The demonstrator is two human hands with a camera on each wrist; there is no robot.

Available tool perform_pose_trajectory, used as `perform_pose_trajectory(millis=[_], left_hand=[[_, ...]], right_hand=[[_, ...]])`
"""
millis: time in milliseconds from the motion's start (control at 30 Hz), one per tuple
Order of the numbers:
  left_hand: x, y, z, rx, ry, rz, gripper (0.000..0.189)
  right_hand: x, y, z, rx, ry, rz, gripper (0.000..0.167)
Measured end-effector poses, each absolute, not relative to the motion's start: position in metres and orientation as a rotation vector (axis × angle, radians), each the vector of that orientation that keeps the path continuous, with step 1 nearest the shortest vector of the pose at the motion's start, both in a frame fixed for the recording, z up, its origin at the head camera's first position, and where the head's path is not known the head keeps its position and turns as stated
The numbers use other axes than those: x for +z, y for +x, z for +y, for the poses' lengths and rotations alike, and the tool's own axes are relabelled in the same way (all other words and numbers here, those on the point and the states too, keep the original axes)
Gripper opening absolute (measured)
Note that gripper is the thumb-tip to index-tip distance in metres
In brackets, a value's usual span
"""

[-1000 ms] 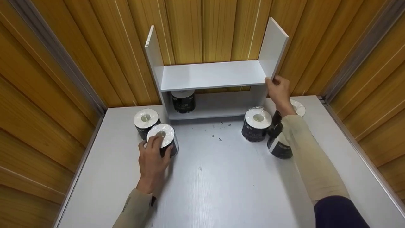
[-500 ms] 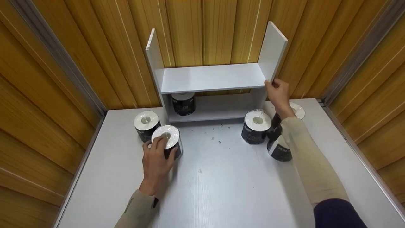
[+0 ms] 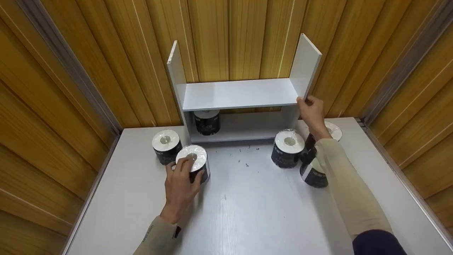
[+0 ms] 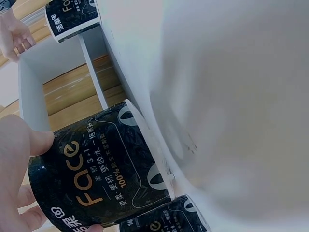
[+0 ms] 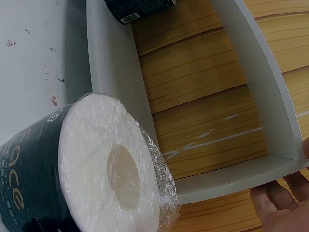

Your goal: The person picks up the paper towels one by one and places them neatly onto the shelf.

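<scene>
A plastic-wrapped toilet paper roll with a black "Face" label [image 4: 96, 169] is gripped by my left hand [image 3: 182, 187], thumb on its side and fingers over its top. It stands upright on the table, close in front of another roll [image 3: 166, 147]. My right hand [image 3: 313, 115] holds the right side panel of a white two-level shelf [image 3: 240, 94], at the height of the middle board; the right wrist view shows fingers [image 5: 275, 200] behind the panel. On the shelf's lower level, at the left, stands one roll [image 3: 207, 124].
Right of the shelf's front, a roll [image 3: 287, 150] stands upright, with two more [image 3: 315, 175] partly hidden by the right forearm. Small dark specks [image 3: 246, 164] lie on the white table [image 3: 240, 219]. Wood-patterned walls [image 3: 244, 42] close in the back and sides.
My left hand has moved the roll a little to the right, away from the one behind it. The right hand keeps its hold on the shelf panel. The head view has tilted up slightly.
</scene>
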State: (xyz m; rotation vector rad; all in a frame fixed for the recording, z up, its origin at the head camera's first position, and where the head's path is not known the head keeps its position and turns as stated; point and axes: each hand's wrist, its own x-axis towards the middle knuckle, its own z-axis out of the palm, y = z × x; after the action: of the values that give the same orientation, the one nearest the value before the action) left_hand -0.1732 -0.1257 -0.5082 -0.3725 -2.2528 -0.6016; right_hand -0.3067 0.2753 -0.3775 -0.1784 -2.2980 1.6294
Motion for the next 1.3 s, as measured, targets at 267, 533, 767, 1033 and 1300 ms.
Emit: perform_pose_trajectory(millis=[267,533,767,1033,1300], left_hand=[[-0.534,-0.195,-0.125,-0.598,-0.334,-2.323,0.05],[-0.53,-0.2,-0.115,-0.607,-0.351,-2.318,0.049],[-0.526,-0.205,-0.105,-0.628,-0.37,-2.305,0.049],[-0.52,-0.21,-0.098,-0.626,-0.366,-2.308,0.05],[-0.518,-0.215,-0.089,-0.63,-0.406,-2.28,0.05]], right_hand=[[-0.413,-0.351,0.304,1.581,-0.193,-2.316,0.041],[-0.408,-0.349,0.299,1.562,-0.231,-2.337,0.046],[-0.407,-0.35,0.299,1.559,-0.247,-2.348,0.048],[-0.406,-0.351,0.299,1.573,-0.259,-2.349,0.043],[-0.407,-0.353,0.301,1.548,-0.233,-2.322,0.041]])
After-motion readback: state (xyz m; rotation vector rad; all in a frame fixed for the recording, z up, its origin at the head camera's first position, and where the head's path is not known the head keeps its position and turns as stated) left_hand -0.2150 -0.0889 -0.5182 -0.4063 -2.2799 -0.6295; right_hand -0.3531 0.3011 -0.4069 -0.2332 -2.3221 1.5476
